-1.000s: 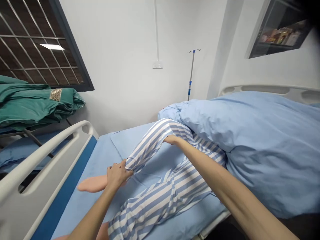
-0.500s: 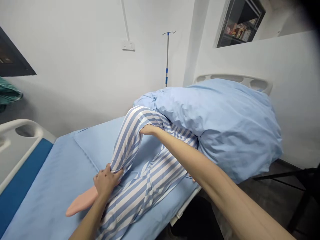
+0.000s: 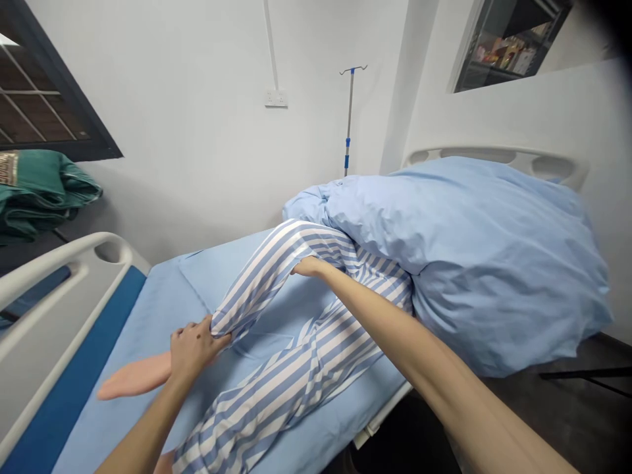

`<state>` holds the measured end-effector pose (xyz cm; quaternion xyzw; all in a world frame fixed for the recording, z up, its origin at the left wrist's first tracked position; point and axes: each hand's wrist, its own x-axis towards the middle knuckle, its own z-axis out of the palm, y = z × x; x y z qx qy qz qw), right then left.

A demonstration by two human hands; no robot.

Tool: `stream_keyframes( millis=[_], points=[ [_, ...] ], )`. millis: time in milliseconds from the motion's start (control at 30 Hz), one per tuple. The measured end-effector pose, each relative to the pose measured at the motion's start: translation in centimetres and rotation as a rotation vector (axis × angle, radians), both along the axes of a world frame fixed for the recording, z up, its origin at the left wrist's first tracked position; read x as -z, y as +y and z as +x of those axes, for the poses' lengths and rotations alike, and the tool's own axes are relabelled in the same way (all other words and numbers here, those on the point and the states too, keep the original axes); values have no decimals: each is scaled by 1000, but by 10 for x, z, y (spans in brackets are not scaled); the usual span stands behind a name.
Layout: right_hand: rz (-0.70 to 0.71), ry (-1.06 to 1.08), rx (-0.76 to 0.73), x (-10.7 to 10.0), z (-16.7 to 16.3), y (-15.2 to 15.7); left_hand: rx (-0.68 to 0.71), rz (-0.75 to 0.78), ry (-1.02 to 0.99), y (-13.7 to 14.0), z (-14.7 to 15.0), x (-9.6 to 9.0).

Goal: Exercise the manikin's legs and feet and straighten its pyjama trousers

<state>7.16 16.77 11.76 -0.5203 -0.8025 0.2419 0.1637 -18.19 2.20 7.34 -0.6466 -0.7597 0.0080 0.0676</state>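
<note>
A manikin's leg (image 3: 276,263) in blue-and-white striped trousers is bent, its knee raised off the bed (image 3: 190,280). Around its ankle, at the trouser cuff, my left hand (image 3: 195,345) is closed. The bare pinkish foot (image 3: 135,378) sticks out to the left of that hand. My right hand (image 3: 309,266) reaches under the bent knee and holds it from below; its fingers are hidden behind the striped cloth. The other striped leg (image 3: 276,382) lies stretched out on the sheet, nearer to me.
A bulky light-blue quilt (image 3: 469,243) covers the manikin's upper part. White end boards stand at the left (image 3: 64,316) and far right (image 3: 557,168) of the bed. Behind it are an IV pole (image 3: 349,125) and a wall. Folded green cloth (image 3: 44,191) is at far left.
The held leg has straightened somewhat: ankle and foot have moved left toward the end board, and the knee is lower. Both hands keep their places on the leg. The view has shifted left.
</note>
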Motion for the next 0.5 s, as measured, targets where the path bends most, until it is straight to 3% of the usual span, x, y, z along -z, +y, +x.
stream_keyframes(
  millis=[133, 233, 400, 500],
  points=[
    [-51, -53, -16, 26, -24, -13, 16, -39, 109, -12, -40, -18],
    [-78, -78, -11, 59, -40, -28, 56, -60, 198, -23, -67, -19],
    [-174, -158, 101, 124, -50, -47, 98, -171, 241, -36, -83, -6],
    [-241, -218, 136, 148, -49, -49, 68, -203, 227, -39, -79, 11]
  ],
)
